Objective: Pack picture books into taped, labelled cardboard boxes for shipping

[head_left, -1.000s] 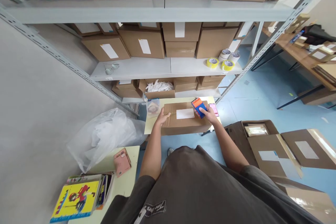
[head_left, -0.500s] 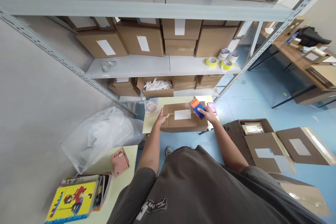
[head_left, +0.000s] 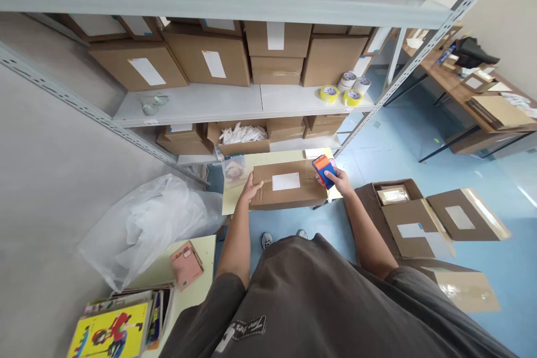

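A closed cardboard box [head_left: 268,196] with a white label [head_left: 286,181] on top lies lengthwise across the pale yellow table [head_left: 230,201] before me. My left hand [head_left: 251,189] grips its left end, thumb over the top and the other fingers partly hidden. In my right hand [head_left: 339,181] is a small flat blue-and-orange object [head_left: 324,170], which could be a tape dispenser or a packet. It is tilted at the box's right end; I cannot tell whether it touches the cardboard. Something pink is partly visible behind it.
Metal shelving [head_left: 188,103] stands ahead with cartons, yellow tape rolls [head_left: 329,93] and glasses [head_left: 154,103]. A plastic bag [head_left: 163,224] bulges at left, above a stack of books [head_left: 113,330] and a pink case [head_left: 187,264]. Open cartons [head_left: 405,224] stand on the floor at right.
My right hand has moved the blue-and-orange object right, from over the box's top to its right end, covering most of the pink phone. My left hand stays on the box. The view has shifted slightly.
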Tool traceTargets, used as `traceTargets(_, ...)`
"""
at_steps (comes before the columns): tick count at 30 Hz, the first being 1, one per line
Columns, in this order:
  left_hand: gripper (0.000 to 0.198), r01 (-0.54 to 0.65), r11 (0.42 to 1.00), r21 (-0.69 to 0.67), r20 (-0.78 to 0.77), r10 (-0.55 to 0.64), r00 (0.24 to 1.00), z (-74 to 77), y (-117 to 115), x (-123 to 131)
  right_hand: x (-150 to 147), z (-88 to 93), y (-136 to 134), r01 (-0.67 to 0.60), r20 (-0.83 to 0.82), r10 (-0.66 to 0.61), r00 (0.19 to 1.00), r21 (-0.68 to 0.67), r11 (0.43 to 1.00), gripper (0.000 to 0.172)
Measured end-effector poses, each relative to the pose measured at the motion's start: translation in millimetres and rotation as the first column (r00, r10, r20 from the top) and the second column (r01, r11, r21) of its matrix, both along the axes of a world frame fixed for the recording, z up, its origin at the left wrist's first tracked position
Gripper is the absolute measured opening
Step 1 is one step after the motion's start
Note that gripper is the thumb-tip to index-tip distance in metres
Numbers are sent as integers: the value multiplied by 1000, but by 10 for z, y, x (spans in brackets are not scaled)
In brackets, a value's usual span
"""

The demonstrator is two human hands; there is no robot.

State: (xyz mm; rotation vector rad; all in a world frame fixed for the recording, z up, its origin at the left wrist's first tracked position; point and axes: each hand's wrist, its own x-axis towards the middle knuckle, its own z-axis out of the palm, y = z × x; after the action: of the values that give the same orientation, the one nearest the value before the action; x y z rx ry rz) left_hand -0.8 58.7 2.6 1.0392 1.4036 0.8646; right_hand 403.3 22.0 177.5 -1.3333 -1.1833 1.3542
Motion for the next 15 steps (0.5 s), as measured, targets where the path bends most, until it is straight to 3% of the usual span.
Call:
traceTargets(7,113,26,1000,-1,-83,-26,996,14,130,583,369,-319,-110,95,97,-89,991,-67,993,62)
traceTargets(11,113,61,998,-19,-92,-63,994,20,198,691,486,-499,-212,155,105,-148,983,-63,986,62)
traceTargets(13,112,56,998,-10,-106,-56,993,32,225,703,464,-534,-185,132,91,-125,988,-72,989,61)
traceTargets(15,112,37,999,0,-128,-37,991,56,248,723,382,-544,-92,30,62,-24,998,-85,996,60)
